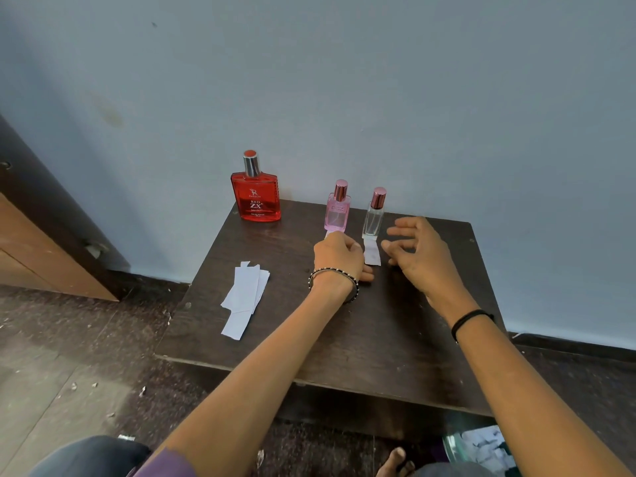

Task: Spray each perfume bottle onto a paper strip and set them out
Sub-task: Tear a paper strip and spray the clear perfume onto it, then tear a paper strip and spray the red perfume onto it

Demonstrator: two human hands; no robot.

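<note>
Three perfume bottles stand at the back of the dark wooden table (361,339): a wide red bottle (255,197) on the left, a slim pink bottle (337,211) in the middle and a clear bottle (374,215) to its right. In front of the clear bottle lies a paper strip (372,252). My left hand (339,254) rests just below the pink bottle, fingers closed over a paper strip (331,234) whose end peeks out. To the right of the clear bottle's strip, my right hand (418,251) hovers with fingers spread and holds nothing.
A loose stack of white paper strips (245,297) lies near the table's left edge. A blue wall is right behind the bottles. A wooden door (44,246) stands at the left. Paper scraps (488,445) lie on the floor at lower right.
</note>
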